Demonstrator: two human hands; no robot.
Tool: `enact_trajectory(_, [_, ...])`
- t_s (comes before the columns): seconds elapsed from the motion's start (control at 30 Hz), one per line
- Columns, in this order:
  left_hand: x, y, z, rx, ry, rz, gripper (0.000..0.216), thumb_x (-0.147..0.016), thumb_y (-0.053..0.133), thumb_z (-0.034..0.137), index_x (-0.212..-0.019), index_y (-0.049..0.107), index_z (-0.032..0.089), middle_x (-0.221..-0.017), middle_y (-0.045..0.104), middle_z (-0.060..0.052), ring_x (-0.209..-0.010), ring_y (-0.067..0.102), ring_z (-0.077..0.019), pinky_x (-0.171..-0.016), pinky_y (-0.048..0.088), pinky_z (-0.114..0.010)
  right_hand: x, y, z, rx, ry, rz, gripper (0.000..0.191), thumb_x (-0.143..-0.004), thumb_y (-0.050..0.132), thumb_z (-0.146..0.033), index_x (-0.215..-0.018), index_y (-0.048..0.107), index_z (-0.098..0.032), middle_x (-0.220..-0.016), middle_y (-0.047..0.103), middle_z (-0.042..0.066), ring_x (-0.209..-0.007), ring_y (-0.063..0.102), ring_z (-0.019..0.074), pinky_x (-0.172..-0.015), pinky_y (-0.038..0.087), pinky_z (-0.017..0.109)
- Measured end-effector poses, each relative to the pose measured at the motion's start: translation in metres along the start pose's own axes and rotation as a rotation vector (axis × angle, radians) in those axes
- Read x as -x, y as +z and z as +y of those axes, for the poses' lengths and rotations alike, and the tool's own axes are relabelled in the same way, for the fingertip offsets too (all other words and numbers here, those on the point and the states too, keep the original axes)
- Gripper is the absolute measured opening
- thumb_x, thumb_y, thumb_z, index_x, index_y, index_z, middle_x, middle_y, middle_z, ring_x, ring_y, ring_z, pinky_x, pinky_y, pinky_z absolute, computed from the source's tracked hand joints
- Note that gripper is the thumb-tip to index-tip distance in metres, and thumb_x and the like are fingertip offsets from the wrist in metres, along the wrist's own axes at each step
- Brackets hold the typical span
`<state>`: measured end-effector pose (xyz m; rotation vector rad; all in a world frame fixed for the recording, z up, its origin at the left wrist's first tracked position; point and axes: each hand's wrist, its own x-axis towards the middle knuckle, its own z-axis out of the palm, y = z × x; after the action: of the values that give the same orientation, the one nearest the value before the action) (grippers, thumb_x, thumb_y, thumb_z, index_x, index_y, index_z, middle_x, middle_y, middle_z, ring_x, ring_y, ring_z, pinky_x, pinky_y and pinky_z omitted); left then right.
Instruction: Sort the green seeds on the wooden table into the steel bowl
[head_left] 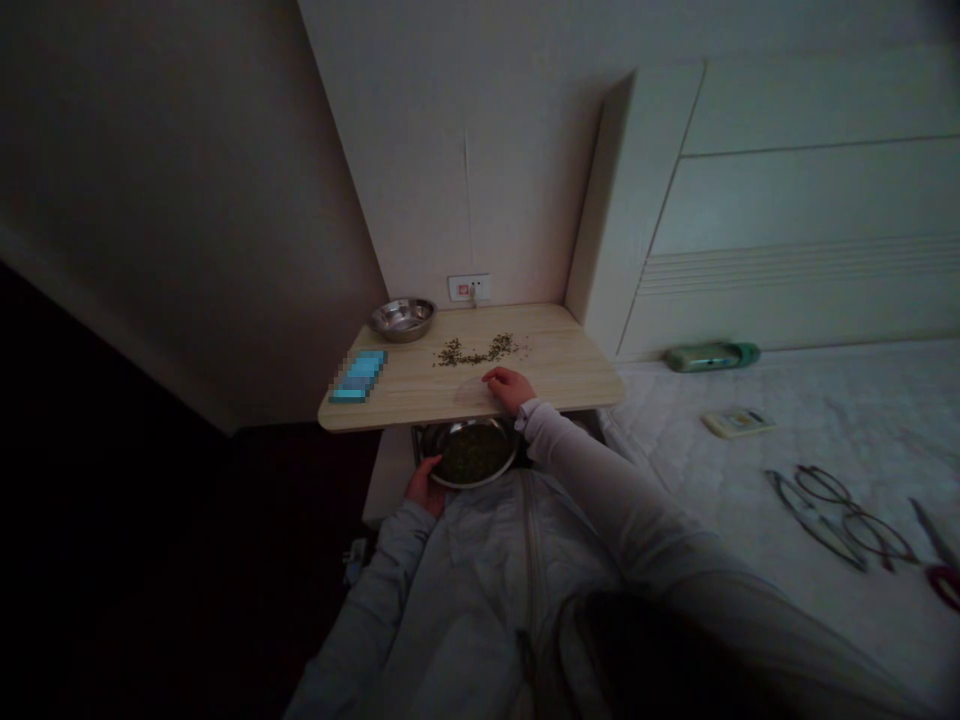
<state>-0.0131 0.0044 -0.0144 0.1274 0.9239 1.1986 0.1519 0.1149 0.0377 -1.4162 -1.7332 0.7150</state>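
Observation:
My left hand (426,487) grips the left rim of a steel bowl (477,484), held below the front edge of a small wooden table (420,400). Small dark green pieces (472,452), like beans or seeds, fill much of that bowl. Over the tabletop, my right hand (511,388) has its fingers pinched on a thin see-through sheet (472,392), which shows only faintly. Just beyond the sheet, more small green pieces (501,347) lie scattered in a curved band on the wood.
A second steel bowl (403,320) stands at the table's back left, with a blurred blue phone-like object (358,377) nearer. A wall socket (469,288) is behind. On the bed at right lie a green case (709,356), a pale remote (738,422), glasses (855,515) and scissors (941,560).

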Motion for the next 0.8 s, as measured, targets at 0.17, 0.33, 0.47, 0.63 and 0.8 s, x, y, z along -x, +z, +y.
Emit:
enact_trajectory(0.17, [0.0005,0.0001,0.0001,0.002,-0.007,-0.009,0.023,-0.066,0.044,0.014,-0.085,0.058,0.011,-0.067,0.065,-0.006,-0.081,0.057,-0.0202,-0.073,0.045,-0.033,0.0001,0.0006,0.001,-0.021,-0.01,-0.01,0.023,-0.064,0.039,-0.027,-0.077,0.057,-0.019,-0.052,0.046,-0.005,-0.052,0.041,0.0082,-0.052,0.031,0.02])
enact_trajectory(0.33, [-0.0005,-0.0006,0.0001,-0.01,0.009,0.002,0.022,-0.066,0.044,0.013,-0.083,0.058,0.01,-0.065,0.065,-0.006,-0.079,0.058,-0.0202,-0.07,0.046,-0.033,0.0015,0.0,-0.0006,0.016,-0.017,0.015,0.023,-0.063,0.04,-0.026,-0.076,0.057,-0.019,-0.053,0.047,-0.004,-0.053,0.041,0.0084,-0.053,0.031,0.02])
enact_trajectory(0.47, [-0.0009,-0.001,-0.0001,-0.012,-0.01,-0.01,0.024,-0.066,0.045,0.014,-0.085,0.058,0.009,-0.068,0.065,-0.007,-0.078,0.058,-0.0204,-0.07,0.046,-0.033,0.0012,0.0001,-0.0001,0.024,-0.021,0.001,0.023,-0.063,0.04,-0.026,-0.077,0.058,-0.019,-0.053,0.047,-0.004,-0.052,0.04,0.0082,-0.052,0.03,0.02])
enact_trajectory(0.63, [0.0008,0.0008,0.0,0.01,-0.032,-0.012,0.028,-0.066,0.043,0.015,-0.091,0.056,0.01,-0.072,0.065,-0.006,-0.079,0.058,-0.0202,-0.073,0.045,-0.034,0.0004,0.0008,0.0013,0.017,-0.03,0.007,0.023,-0.063,0.04,-0.025,-0.077,0.058,-0.019,-0.052,0.046,-0.005,-0.051,0.039,0.0079,-0.052,0.03,0.02])
enact_trajectory(0.8, [0.0,-0.0004,0.0001,0.003,-0.012,-0.01,0.026,-0.066,0.044,0.014,-0.088,0.057,0.01,-0.07,0.065,-0.006,-0.079,0.058,-0.0203,-0.073,0.045,-0.034,0.0016,0.0,-0.0003,0.037,-0.033,0.004,0.023,-0.064,0.04,-0.026,-0.077,0.058,-0.019,-0.053,0.047,-0.004,-0.052,0.041,0.0082,-0.051,0.03,0.02])
